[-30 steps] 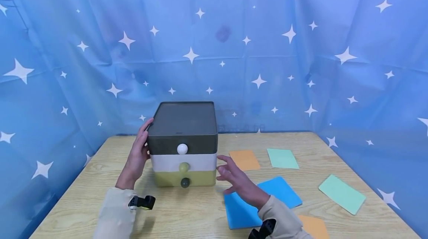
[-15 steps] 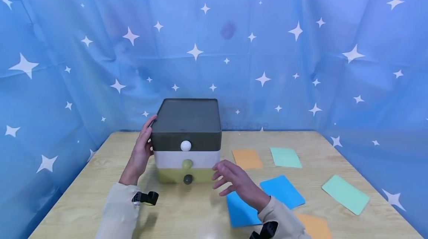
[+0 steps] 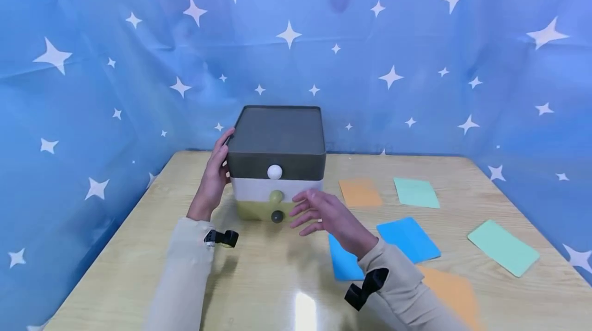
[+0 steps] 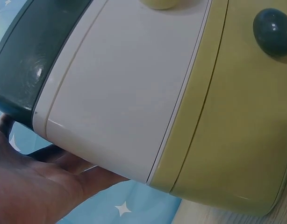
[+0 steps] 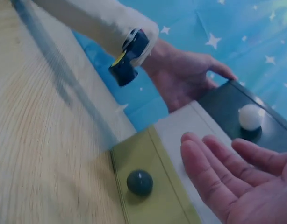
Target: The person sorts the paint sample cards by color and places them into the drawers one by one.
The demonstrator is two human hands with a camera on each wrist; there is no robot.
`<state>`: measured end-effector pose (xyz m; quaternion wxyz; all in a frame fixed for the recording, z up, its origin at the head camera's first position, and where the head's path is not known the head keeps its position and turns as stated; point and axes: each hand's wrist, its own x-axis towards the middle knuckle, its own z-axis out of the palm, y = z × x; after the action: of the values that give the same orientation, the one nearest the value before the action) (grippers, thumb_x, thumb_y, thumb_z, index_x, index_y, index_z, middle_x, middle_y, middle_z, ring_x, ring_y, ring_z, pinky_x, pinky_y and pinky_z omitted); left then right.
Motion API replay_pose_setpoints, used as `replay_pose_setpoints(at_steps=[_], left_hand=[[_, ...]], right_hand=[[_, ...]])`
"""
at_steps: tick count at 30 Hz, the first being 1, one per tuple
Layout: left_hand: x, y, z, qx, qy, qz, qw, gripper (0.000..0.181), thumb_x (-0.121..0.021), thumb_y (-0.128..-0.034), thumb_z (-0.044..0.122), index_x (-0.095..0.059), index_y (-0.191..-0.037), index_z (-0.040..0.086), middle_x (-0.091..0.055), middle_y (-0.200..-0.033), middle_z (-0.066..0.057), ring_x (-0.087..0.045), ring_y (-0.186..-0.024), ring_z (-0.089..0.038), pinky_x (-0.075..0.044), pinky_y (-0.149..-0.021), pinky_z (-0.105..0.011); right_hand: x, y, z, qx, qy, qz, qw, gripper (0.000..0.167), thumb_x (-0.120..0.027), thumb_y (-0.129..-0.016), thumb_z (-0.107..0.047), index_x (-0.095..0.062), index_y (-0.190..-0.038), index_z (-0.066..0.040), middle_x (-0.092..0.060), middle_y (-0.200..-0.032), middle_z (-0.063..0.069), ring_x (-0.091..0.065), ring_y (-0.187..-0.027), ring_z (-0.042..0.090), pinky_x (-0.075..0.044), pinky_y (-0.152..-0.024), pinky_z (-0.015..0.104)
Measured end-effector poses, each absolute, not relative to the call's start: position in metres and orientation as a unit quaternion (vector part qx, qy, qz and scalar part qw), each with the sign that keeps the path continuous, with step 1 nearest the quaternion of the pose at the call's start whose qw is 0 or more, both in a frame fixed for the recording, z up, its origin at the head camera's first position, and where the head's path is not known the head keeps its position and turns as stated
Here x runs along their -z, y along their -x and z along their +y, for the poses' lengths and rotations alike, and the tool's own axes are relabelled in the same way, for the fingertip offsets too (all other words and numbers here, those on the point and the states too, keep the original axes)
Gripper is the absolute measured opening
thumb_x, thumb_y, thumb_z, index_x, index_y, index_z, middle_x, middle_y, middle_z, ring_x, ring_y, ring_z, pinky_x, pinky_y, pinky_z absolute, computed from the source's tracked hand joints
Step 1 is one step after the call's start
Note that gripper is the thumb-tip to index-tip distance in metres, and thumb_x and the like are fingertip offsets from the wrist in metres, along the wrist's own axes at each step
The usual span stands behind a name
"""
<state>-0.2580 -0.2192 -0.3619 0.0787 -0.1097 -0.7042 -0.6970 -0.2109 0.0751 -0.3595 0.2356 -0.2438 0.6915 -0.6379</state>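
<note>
A stacked drawer box [image 3: 277, 130] stands on the table, with a dark top tier, a white middle tier and an olive-green bottom tier. On its front sit a white knob [image 3: 275, 172], a green knob [image 3: 276, 197] and a dark knob [image 3: 277, 216]. My left hand [image 3: 211, 179] rests with extended fingers against the box's left side; the left wrist view shows its fingers along the dark and white tiers. My right hand [image 3: 333, 218] hovers before the box's lower right front, fingers loosely extended and holding nothing. In the right wrist view its palm [image 5: 255, 200] faces the camera.
Right of the box lie orange sheets [image 3: 361, 192], mint-green sheets [image 3: 503, 247] and blue sheets [image 3: 409, 239] on the wooden table [image 3: 259, 284]. A blue star-patterned curtain [image 3: 259, 63] hangs behind and at both sides.
My right hand has moved from the box's right side to in front of its lower right corner. My left hand stays against the box. The head view has tilted down and shifted left.
</note>
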Motion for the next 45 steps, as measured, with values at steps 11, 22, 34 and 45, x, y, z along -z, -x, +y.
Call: replay_pose_setpoints(at_steps=[11,22,34,45], left_hand=[[0.347,0.277,-0.2,0.704,0.133,-0.692,0.088,0.05,-0.025,-0.1062,0.049,-0.025,-0.156,0.045,-0.02,-0.166,0.005,-0.039,-0.141,-0.039,-0.04,-0.095,-0.05],[0.347,0.278,-0.198,0.705,0.119,-0.692,0.1,0.049,-0.026,-0.1055,0.05,-0.028,-0.154,0.047,-0.023,-0.165,0.005,-0.041,-0.139,-0.039,-0.039,-0.098,-0.055],[0.357,0.267,-0.21,0.694,0.095,-0.706,0.1,0.049,-0.024,-0.1051,0.051,-0.027,-0.154,0.049,-0.022,-0.165,0.004,-0.04,-0.138,-0.041,-0.037,-0.1,-0.059],[0.363,0.26,-0.216,0.687,0.084,-0.716,0.093,0.049,-0.025,-0.1048,0.053,-0.027,-0.153,0.051,-0.021,-0.166,0.005,-0.039,-0.14,-0.042,-0.035,-0.104,-0.063]], right_hand=[[0.328,0.227,0.061,0.666,0.22,0.676,0.224,0.054,-0.037,-0.109,-0.043,-0.046,-0.143,-0.002,-0.057,-0.138,0.027,-0.071,-0.107,0.026,-0.059,-0.089,0.038],[0.32,0.237,0.036,0.712,0.16,0.648,0.22,0.056,-0.044,-0.107,-0.044,-0.053,-0.134,0.003,-0.074,-0.115,0.011,-0.074,-0.087,0.016,-0.059,-0.077,0.031],[0.332,0.236,0.003,0.735,0.069,0.654,0.166,0.043,-0.055,-0.103,-0.039,-0.067,-0.115,0.001,-0.078,-0.094,0.007,-0.072,-0.069,0.015,-0.057,-0.067,0.028],[0.341,0.231,-0.005,0.743,0.048,0.649,0.155,0.041,-0.058,-0.102,-0.038,-0.069,-0.11,0.001,-0.077,-0.086,0.003,-0.071,-0.065,0.014,-0.055,-0.064,0.025]])
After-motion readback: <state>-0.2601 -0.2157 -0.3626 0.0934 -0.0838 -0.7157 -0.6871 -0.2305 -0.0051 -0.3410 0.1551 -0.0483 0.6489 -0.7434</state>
